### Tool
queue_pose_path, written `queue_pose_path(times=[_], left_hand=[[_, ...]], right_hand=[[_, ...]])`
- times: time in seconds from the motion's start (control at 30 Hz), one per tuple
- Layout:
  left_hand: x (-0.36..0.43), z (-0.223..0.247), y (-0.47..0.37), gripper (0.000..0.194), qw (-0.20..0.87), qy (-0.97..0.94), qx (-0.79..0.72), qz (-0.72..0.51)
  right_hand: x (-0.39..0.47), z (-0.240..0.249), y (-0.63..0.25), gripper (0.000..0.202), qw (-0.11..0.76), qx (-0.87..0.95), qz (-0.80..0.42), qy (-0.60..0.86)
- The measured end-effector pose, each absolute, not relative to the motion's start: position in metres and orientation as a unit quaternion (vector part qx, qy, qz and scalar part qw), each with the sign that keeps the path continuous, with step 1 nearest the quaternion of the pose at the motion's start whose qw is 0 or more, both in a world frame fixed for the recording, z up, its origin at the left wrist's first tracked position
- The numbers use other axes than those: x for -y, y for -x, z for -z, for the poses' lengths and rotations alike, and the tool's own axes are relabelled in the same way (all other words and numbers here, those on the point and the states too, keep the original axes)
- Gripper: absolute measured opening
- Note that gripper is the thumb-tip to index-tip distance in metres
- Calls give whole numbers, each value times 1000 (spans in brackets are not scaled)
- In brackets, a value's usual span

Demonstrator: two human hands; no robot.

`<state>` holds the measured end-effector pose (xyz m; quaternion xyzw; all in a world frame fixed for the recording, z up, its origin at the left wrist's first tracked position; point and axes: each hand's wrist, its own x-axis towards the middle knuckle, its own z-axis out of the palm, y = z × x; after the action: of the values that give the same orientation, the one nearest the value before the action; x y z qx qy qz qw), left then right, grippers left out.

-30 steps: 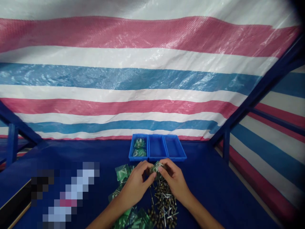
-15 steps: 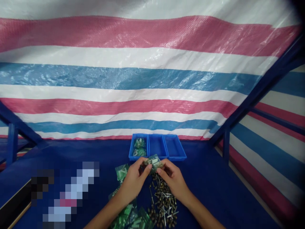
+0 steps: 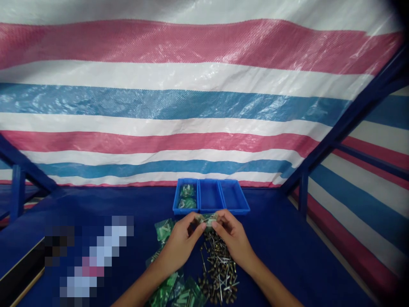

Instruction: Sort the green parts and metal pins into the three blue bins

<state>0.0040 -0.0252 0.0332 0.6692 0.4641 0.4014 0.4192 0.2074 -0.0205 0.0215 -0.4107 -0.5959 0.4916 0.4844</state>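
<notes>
Between my two hands is a small clear-green plastic bag (image 3: 209,221) with pale and metallic pieces in it. My left hand (image 3: 183,236) pinches its left end, and my right hand (image 3: 231,234) pinches the right end. Below the hands lies a heap of metal pins with brownish heads (image 3: 220,268). Several more green plastic bags (image 3: 188,294) holding pale strips lie left of the heap, partly hidden under my left forearm. One such bag (image 3: 164,230) shows just beside my left hand.
Three joined blue bins (image 3: 236,196) stand beyond my hands; the left one holds green bags (image 3: 187,202). A black object with a light edge (image 3: 22,268) and a blurred-out patch (image 3: 102,260) lie at left. Blue frame bars (image 3: 303,187) and striped sheeting (image 3: 191,76) enclose the blue table (image 3: 287,247).
The bag in my hands has tilted and folded, so less of its face shows. My fingers and thumbs have come slightly closer together. The heap and bins stay put.
</notes>
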Motion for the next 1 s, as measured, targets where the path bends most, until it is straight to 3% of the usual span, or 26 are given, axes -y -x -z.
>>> queue_pose_path(times=[0.4,0.7,1.0], left_hand=[[22,-29,-2,38,367,-683,-491,-398],[19,-25,-1,39,455,-625,-479,-417],[17,-26,-1,31,447,-633,-465,-429]], right_hand=[[22,-19,-207,36,464,604,-505,406],[19,-17,-208,35,483,593,-496,412],[21,-24,-206,33,484,590,-504,404]])
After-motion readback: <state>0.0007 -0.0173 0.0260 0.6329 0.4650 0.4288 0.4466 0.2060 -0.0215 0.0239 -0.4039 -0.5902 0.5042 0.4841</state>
